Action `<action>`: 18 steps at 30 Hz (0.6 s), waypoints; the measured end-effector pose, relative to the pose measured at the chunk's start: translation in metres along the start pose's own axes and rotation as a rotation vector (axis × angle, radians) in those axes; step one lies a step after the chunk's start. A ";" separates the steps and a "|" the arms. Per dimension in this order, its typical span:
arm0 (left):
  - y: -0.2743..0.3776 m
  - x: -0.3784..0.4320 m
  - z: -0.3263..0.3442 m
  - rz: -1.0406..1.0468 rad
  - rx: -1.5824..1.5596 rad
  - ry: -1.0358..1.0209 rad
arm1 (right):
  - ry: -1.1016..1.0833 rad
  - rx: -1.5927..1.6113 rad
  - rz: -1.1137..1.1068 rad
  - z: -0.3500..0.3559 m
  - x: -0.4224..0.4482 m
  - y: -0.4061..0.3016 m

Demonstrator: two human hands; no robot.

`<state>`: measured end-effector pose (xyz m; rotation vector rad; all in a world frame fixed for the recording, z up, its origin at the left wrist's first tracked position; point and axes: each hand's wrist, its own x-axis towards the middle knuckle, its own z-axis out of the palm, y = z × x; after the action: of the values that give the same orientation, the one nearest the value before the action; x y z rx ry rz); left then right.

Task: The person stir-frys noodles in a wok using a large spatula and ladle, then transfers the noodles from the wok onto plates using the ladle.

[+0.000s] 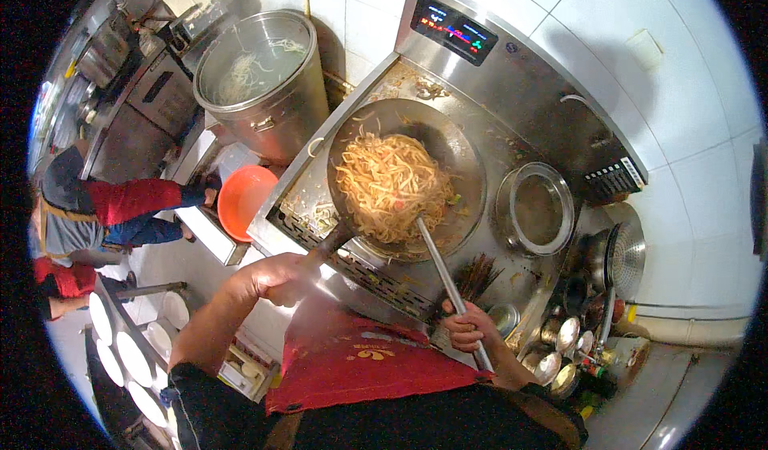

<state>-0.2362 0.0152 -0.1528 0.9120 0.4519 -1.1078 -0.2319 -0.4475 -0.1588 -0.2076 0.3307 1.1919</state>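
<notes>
My left hand (285, 277) grips the wok handle (331, 243) at its near left side. The steel wok (468, 192) rests on the stove, with a mound of browned noodles (390, 186) heaped in it; bits of red and green show among the strands. Closed around a long metal handle (441, 261) is my right hand (471, 327). That handle slants down into the right side of the noodles, which hide the tool's head. A bamboo wok brush (479, 276) lies just beyond my right hand.
Left of the stove (510, 117) stands a tall steel pot (270, 120) with noodles in water. Below it is an orange basin (246, 201). A steel-rimmed round well (540, 207) and seasoning bowls (567, 333) lie right. White plates (135, 357) and another person (78, 222) are left.
</notes>
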 end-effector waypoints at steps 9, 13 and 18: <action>-0.024 0.032 -0.007 0.154 0.127 0.046 | 0.224 -0.121 -0.122 0.072 -0.051 0.043; -0.046 0.051 -0.031 0.277 0.388 0.035 | 0.506 -0.521 -0.239 0.128 -0.048 0.065; -0.089 0.094 -0.064 0.326 0.297 -0.052 | 0.844 -0.789 -0.347 0.158 -0.030 0.097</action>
<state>-0.2703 0.0009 -0.2925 1.1677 0.0883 -0.9078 -0.3104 -0.3869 0.0008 -1.4187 0.5114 0.7828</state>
